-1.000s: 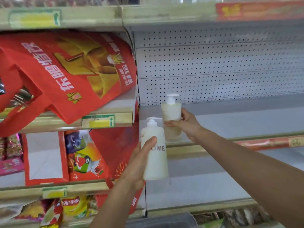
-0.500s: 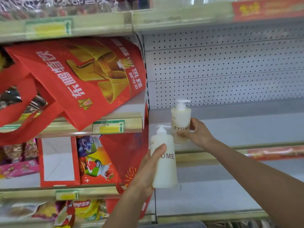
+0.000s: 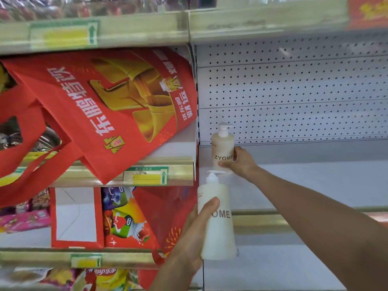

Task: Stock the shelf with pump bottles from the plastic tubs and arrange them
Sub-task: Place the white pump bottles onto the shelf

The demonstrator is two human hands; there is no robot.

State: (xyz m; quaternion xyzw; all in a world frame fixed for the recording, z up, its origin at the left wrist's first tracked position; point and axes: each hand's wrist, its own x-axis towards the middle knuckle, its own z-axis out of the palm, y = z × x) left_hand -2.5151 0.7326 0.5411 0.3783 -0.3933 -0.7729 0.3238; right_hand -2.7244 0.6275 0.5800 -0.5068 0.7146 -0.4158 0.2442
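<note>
While the right hand keeps its fingers curled round the far bottle, that bottle has turned since a second ago, so its ZYOME lettering now faces out, and it stands upright at the shelf's left end near the back panel. Nearer, the left hand still grips the second bottle upright before the shelf's front edge, thumb across its label.
</note>
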